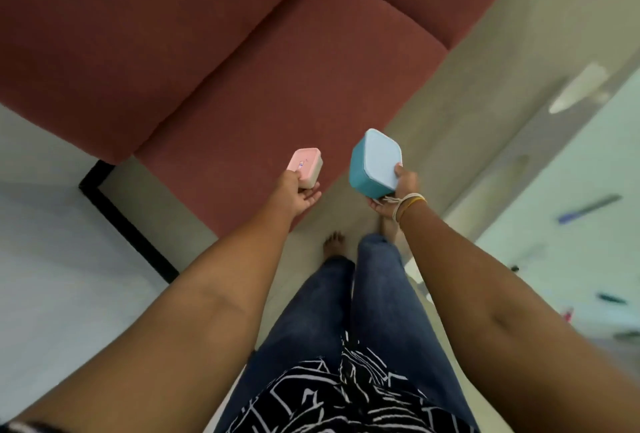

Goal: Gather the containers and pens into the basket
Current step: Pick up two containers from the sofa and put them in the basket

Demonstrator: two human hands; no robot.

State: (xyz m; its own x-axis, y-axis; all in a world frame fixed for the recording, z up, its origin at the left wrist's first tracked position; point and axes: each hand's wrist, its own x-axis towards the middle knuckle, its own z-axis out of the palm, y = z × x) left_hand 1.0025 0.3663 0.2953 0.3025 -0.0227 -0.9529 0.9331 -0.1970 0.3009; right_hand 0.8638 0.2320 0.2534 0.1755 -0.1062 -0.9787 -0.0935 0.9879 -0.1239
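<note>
My left hand (297,191) grips a small pink container (306,166) with a pale base, held out over the front edge of the sofa seat. My right hand (398,191) holds a larger blue square container (375,162) with a light blue lid, tilted, thumb on the lid. Both are held in the air in front of me at about the same height. On the glass table to the right lie several blurred pens, among them a blue pen (588,208) and a dark green pen (611,298). No basket is in view.
A dark red sofa (214,44) fills the upper left. A glass table (571,162) runs along the right. A white surface with a black edge (121,224) is at the left. I stand barefoot on a beige floor strip (429,93) between sofa and table.
</note>
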